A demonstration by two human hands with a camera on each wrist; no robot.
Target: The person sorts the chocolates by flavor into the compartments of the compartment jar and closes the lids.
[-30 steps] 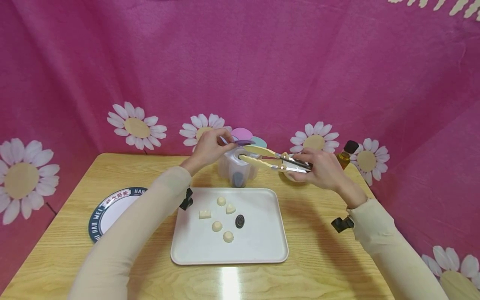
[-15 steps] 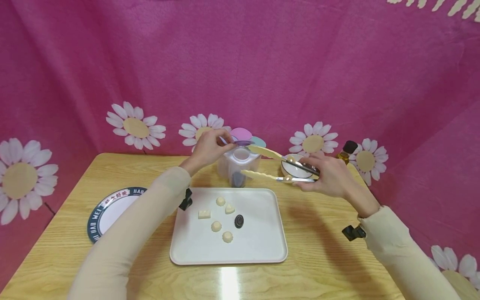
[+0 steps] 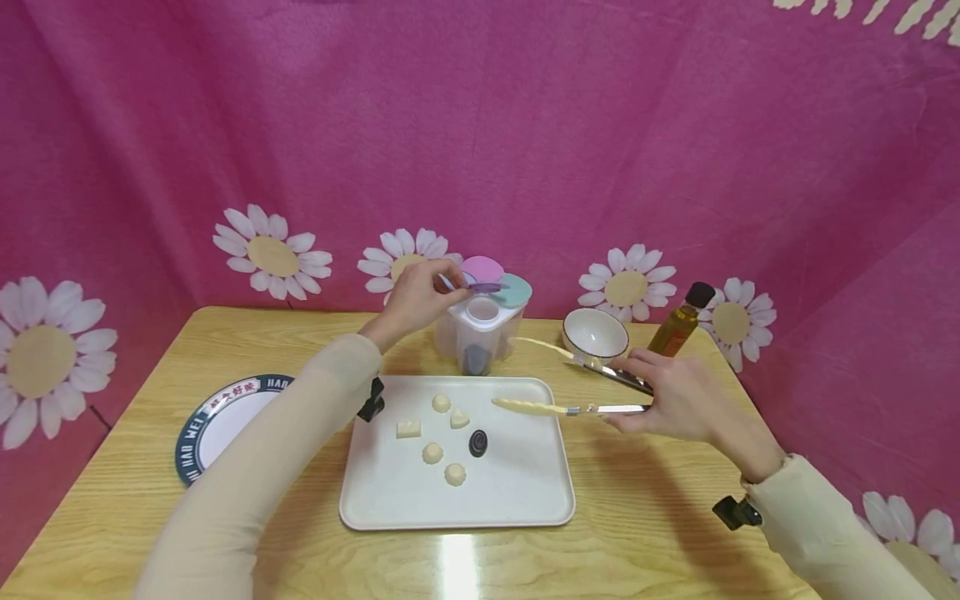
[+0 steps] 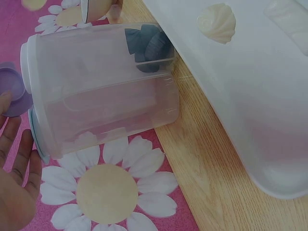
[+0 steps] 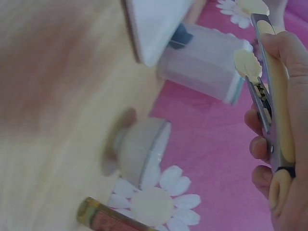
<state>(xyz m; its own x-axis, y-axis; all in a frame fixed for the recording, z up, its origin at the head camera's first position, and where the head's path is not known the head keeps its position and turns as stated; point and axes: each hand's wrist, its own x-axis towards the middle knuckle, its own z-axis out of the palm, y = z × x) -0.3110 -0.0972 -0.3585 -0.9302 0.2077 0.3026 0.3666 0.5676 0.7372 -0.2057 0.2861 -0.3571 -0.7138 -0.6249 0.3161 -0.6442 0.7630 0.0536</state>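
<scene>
Plate (image 3: 189, 429), white with a dark blue lettered rim: at far left, partly hidden by a pale sleeve (image 3: 292, 467).

Left hand (image 3: 422, 290): pinching the raised purple lid (image 3: 491, 287) above the container, remaining fingers loosely extended.

Tray (image 3: 528, 492), white: near the person, in front of the container, long side running left to right. Bears five pale pieces (image 3: 432, 452), shapes varied.

Dark oval piece (image 3: 478, 443): on the tray, right of the pale ones, long axis roughly front to back.

Container (image 3: 480, 337), clear, white-topped: upright just beyond the tray. Round opening uncovered beneath the purple lid; dark pieces (image 4: 150, 45) low in the front compartment. Pink lid (image 3: 482, 267) and teal lid (image 3: 513, 292) alongside.

Tongs (image 3: 555, 409): pale-tipped, arms spread wide, no piece visible between them. Tips point left, so their length crosses that of the dark oval piece, which lies left of the nearer tip and closer to the person. That tip hangs over the tray's far right part.

Bowl (image 3: 595, 335), white: beyond the tongs.

Right hand (image 3: 678, 400): fingers and thumb around the tongs' handle; through these, the nearer hand to the dark oval piece.

Bottle (image 3: 675, 330), black-capped: beyond the right hand.
</scene>
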